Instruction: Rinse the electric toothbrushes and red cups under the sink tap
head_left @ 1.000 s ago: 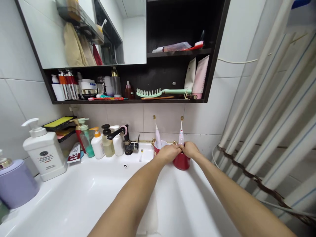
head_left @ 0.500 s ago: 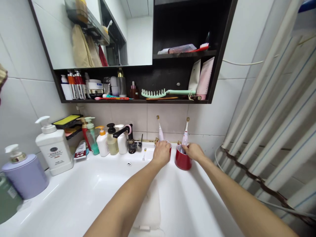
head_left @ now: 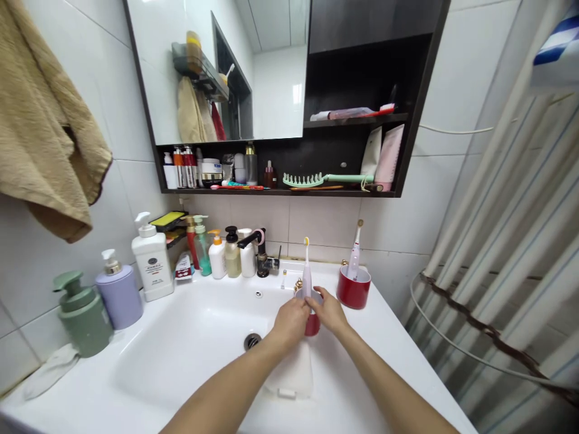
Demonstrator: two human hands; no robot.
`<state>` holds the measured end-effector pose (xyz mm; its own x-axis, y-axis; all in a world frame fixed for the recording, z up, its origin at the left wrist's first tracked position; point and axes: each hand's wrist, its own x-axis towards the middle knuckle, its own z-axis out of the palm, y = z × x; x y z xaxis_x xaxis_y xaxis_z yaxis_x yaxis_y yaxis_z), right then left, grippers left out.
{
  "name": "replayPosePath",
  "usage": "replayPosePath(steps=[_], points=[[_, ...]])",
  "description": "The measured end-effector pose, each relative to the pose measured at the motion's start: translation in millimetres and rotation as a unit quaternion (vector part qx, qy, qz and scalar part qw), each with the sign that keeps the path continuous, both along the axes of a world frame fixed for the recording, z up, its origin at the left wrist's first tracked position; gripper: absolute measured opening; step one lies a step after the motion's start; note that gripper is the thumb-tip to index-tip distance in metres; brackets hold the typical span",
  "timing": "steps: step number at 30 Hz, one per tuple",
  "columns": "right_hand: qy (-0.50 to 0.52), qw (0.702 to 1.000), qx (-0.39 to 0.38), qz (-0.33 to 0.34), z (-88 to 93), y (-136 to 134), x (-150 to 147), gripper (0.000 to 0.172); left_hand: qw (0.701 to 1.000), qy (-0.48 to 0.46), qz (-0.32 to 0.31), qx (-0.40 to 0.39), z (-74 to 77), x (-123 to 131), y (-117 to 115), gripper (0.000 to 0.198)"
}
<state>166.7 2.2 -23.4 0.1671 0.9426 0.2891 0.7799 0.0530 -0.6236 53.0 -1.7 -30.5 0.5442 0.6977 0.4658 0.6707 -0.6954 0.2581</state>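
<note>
A red cup is held over the sink by both hands, just right of the drain. The left hand is wrapped round its left side and the right hand is closed on its right side. Only a strip of red wall and a bit of pale rim are left showing between them, and the far side of the cup is hidden. A toothbrush is stood upright in the cup, its lower end covered by the hands.

A second cup is seen on the sink's back rim, near the wall and apart from the hands, with a second toothbrush leaned in it. A white object at the near edge of the sink is partly masked by the left forearm and cannot be identified.

Pump bottles are lined along the left rim up to the tap; their labels are too small to be read. A tan towel is cut off by the left edge of the frame, and a striped curtain by the right. A green comb is laid on the dark shelf under the mirror; the other items there are too small to be made out.
</note>
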Motion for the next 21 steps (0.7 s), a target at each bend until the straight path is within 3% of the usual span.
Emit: replayPosePath(steps=[4,8,14,16,18,21], points=[[0.03,0.998,-0.016,0.044,-16.3,-7.5,-14.8,0.036,0.999,-0.01,0.014,-0.034,-18.2,-16.4,-15.5,0.026],[0.05,0.997,-0.015,0.06,-19.6,-9.9,-25.7,0.03,0.997,-0.019,0.03,-0.071,-25.5,-20.3,-22.5,0.027],[0.082,0.995,0.022,0.061,-8.3,-4.0,-39.6,0.026,0.993,-0.069,0.048,-0.088,-28.5,-26.8,-23.6,0.021],[0.099,0.992,0.041,0.063,2.8,-6.0,-40.4,0.028,0.987,-0.135,0.037,-0.079,-26.9,-32.1,-21.5,0.019],[0.118,0.989,0.057,0.07,15.9,-13.2,-39.2,0.029,0.959,-0.269,0.04,-0.084,-20.9,-36.5,-18.2,0.018],[0.145,0.983,0.058,0.092,28.9,-34.4,-38.2,0.027,0.848,-0.492,0.052,-0.191,-4.4,-38.3,-13.3,0.016]])
